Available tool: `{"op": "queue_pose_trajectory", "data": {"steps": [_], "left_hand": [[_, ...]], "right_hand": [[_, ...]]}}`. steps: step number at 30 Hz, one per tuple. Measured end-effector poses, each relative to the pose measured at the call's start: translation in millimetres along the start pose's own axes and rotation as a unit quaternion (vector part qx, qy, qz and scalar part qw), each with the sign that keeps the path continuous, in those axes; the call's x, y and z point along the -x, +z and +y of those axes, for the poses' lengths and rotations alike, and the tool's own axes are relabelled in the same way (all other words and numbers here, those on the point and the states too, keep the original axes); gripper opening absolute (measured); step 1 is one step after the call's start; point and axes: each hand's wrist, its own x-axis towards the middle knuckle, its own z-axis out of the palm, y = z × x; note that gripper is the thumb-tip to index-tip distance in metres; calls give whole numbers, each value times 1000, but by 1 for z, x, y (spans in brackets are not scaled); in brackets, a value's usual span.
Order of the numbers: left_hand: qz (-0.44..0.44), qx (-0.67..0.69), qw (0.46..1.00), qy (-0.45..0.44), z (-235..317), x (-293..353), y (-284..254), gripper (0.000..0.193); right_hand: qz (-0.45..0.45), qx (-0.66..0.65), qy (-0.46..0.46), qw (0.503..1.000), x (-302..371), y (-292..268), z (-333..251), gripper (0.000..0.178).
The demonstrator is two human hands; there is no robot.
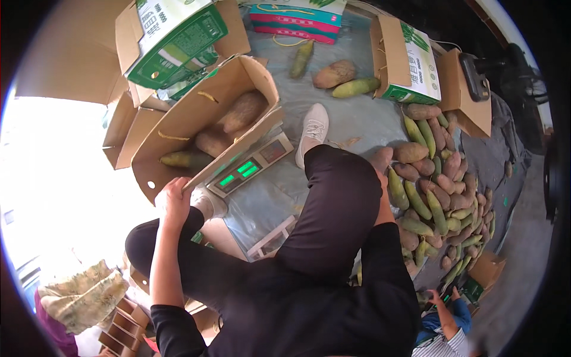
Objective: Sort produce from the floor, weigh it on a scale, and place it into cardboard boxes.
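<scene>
- Fingers [180,185] of our left hand [172,203] are grasping the near rim of the open cardboard box [187,114], right at its end closest to us!
- Our right hand [383,187] is hiding largely behind the knee [348,187], next to a loose brown root [382,158]; we cannot tell whether it is gripping.
- And the box is standing by the lit scale [266,159], ahead and to our left, with brown roots [245,111] and a green vegetable [185,159] lying inside.
- Loaded like that, it is looking heavy to us, its walls fairly stiff but probably bending at the rim.
- We are favouring two palms under the base over the yellow cord [207,95] or one edge.
- Those roots are looking firm and dense, calling for a whole-hand hold round the middle; the smoother green one is possibly slipping and bruising more easily.
</scene>
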Motion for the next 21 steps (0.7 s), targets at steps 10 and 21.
{"op": "queue_pose_trajectory", "data": {"steps": [10, 21], "left_hand": [[-17, -22, 1000, 0, -10, 0, 10, 15], [-17, -52, 998, 4, 4, 7, 1, 18]], "right_hand": [[-219, -84, 84, 969, 0, -29, 13, 30], [-368, 171, -275, 871, 207, 48, -189, 66]]}}
